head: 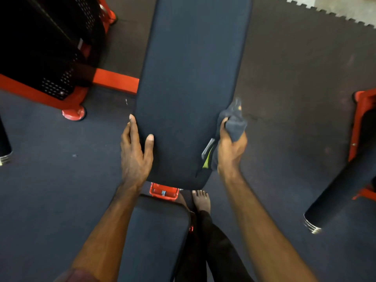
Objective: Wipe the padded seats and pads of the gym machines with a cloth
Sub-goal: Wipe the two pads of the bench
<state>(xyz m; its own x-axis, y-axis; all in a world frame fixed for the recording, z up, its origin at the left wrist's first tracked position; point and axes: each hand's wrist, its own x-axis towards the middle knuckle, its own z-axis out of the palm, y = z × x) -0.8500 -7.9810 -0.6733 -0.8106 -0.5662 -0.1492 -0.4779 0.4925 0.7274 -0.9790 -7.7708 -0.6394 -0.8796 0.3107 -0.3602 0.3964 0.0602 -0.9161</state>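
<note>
A long dark padded back pad (189, 78) of a gym bench runs up the middle of the head view. Below it lies the shorter seat pad (154, 237), with a red bracket (163, 191) between the two. My left hand (135, 151) holds the back pad's left edge, thumb on top and fingers along the side. My right hand (231, 151) grips a bunched dark grey cloth (234, 123) against the pad's right edge. A torn patch with yellow foam (207, 157) shows at the pad's lower right corner.
A red-framed machine with a black perforated cover (50, 64) stands at the left, its round foot (73, 113) on the floor. Another red frame (362, 123) and a black roller pad (341, 192) sit at the right. My bare foot (201, 200) stands on the dark rubber floor by the seat.
</note>
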